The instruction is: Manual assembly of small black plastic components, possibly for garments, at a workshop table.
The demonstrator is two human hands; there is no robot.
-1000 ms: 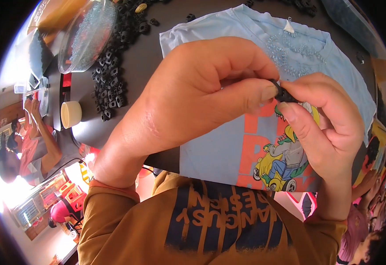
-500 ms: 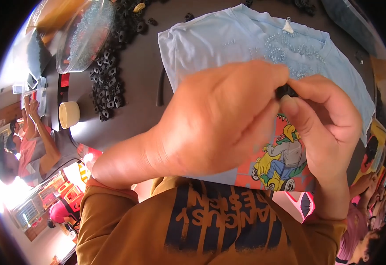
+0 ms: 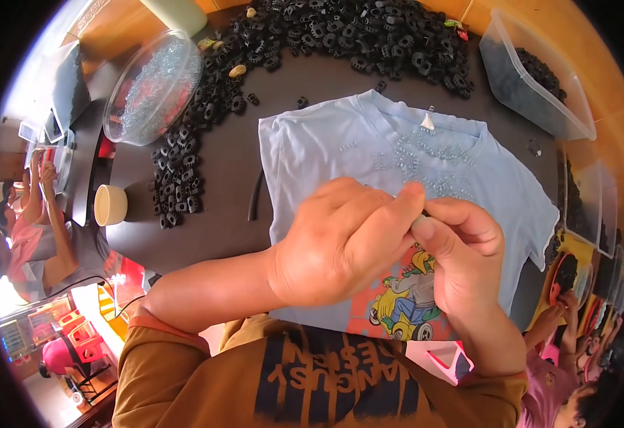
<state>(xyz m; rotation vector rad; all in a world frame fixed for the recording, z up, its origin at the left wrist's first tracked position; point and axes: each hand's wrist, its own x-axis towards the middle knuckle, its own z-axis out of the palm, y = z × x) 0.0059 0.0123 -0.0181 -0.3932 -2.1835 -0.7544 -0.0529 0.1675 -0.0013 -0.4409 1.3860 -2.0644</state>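
Observation:
Over the front of a light blue T-shirt (image 3: 312, 157), both my hands meet fingertip to fingertip. My right hand (image 3: 465, 250) pinches a small black plastic part (image 3: 425, 212) between thumb and index finger; only a dark sliver shows. My left hand (image 3: 348, 242) is closed, its thumb and finger pressed against the same spot, and what it grips is hidden. Many tiny clear coils (image 3: 437, 153), resembling springs, lie scattered on the shirt beyond my hands. The shirt lies flat on a dark table and carries a cartoon print (image 3: 405, 292) near me.
Loose black plastic parts (image 3: 397, 36) are heaped along the far edge and down the left. A clear bowl (image 3: 109, 107) of coils stands far left, near a cream cup (image 3: 111, 205). A clear bin (image 3: 583, 118) stands far right. Other people (image 3: 551, 378) sit at both sides.
The view has shifted, showing more of the far table. My joined hands appear lower and further left, still together, and the black part is more covered by fingers.

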